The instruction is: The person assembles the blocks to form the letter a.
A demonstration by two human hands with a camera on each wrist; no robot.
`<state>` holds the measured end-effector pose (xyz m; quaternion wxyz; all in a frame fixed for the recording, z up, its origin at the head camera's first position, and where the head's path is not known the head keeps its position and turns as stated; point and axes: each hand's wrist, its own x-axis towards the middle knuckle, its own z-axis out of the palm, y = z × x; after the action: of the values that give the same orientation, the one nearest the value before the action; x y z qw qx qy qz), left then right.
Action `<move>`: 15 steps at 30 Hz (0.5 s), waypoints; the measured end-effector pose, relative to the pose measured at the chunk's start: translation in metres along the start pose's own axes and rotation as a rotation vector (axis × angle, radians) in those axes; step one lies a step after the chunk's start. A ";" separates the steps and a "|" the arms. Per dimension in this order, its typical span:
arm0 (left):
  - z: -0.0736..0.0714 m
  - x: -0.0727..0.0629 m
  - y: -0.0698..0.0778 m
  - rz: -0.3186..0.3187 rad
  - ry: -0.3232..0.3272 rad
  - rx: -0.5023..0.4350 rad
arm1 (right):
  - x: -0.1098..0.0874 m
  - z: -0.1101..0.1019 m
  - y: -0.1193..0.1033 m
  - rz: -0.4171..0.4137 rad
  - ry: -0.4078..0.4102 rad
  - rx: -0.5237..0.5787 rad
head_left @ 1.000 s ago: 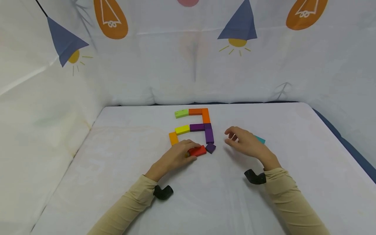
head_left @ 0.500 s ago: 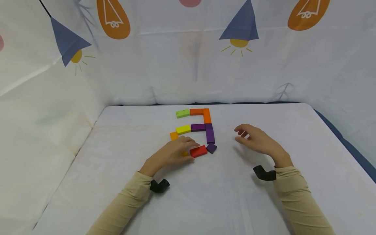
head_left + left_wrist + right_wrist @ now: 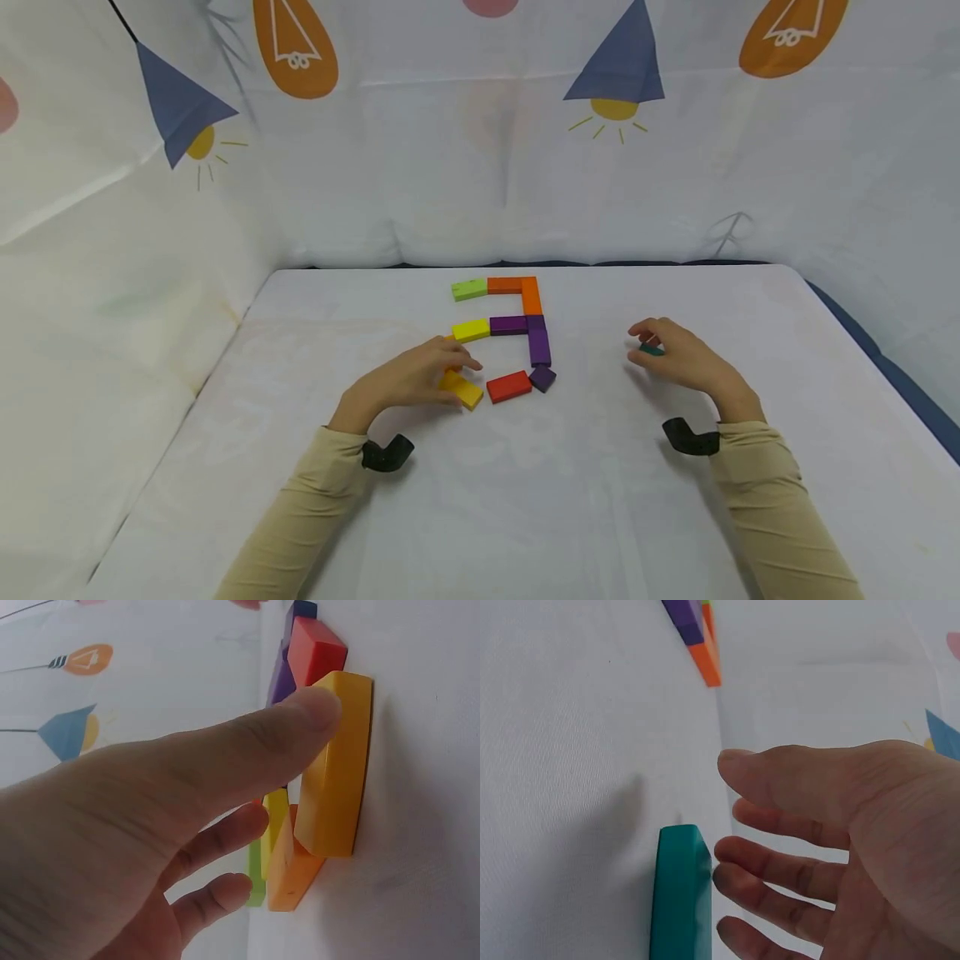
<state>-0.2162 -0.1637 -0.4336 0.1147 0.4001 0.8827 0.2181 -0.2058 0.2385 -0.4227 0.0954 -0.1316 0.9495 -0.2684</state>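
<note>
My left hand hovers at the lower left of a figure of coloured wooden blocks, fingers loosely bent. Between its thumb and fingers lies an amber block; in the left wrist view the thumb overlaps that block's far end, while the other fingers stand apart from it. A red block lies just right of it, separated by a narrow gap. Off to the right, my right hand is above a teal block, thumb and fingers spread. The teal block is mostly hidden by the hand in the head view.
The figure continues with purple blocks, a yellow block, orange blocks and a light green block. Everything lies on a white-covered table. A white printed cloth hangs behind it.
My left hand has moved left off the red block, uncovering it and much of the amber block. My right hand has shifted right, and the teal block now shows between its thumb and fingers.
</note>
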 end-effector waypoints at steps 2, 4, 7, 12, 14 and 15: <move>0.000 0.000 0.000 -0.001 -0.013 -0.010 | 0.000 -0.001 0.002 -0.007 0.007 -0.001; 0.000 0.000 0.001 -0.003 -0.025 -0.015 | -0.001 -0.002 0.004 -0.020 0.017 -0.003; 0.001 0.000 0.002 -0.006 -0.036 -0.012 | -0.003 -0.006 0.007 -0.033 0.026 -0.003; 0.002 0.000 0.001 -0.016 -0.042 0.001 | -0.005 -0.010 0.012 -0.022 0.024 0.002; 0.002 0.000 0.001 -0.016 -0.041 0.001 | -0.006 -0.011 0.014 -0.013 0.022 -0.001; 0.003 0.000 0.001 -0.015 -0.041 0.000 | -0.005 -0.012 0.014 -0.009 0.021 -0.004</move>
<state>-0.2147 -0.1627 -0.4355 0.1341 0.3977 0.8833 0.2089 -0.2064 0.2573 -0.4200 0.0837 -0.1334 0.9503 -0.2684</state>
